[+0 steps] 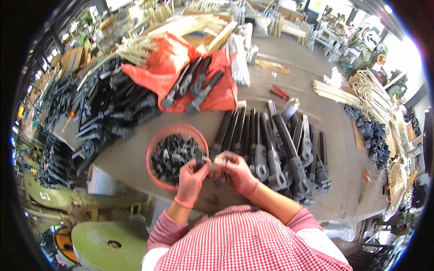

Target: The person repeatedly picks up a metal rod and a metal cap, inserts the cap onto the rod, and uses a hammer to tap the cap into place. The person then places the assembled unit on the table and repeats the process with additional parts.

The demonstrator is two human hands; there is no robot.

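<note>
Both my hands wear pinkish gloves and meet over the near edge of the table. My left hand [191, 181] is closed on a small black part [199, 158], which sticks up between thumb and fingers. My right hand [238, 172] pinches a small shiny piece [219, 160] close beside the left fingertips; its exact kind is too small to tell. Just left of my hands stands a red plastic basket [151, 168] full of small black and grey parts [174, 153]. To the right lie several black tubes with grey ring-shaped ends [273, 169], side by side.
Behind the tubes are a spray can [290, 108] and red-handled pliers [280, 92]. An orange-red sack [153, 67] lies under more black tubes. Dark parts pile up at the left [108, 108]; pale rods [368, 97] and grey fittings [373, 135] fill the right. A round green stool-like disc [106, 246] is lower left.
</note>
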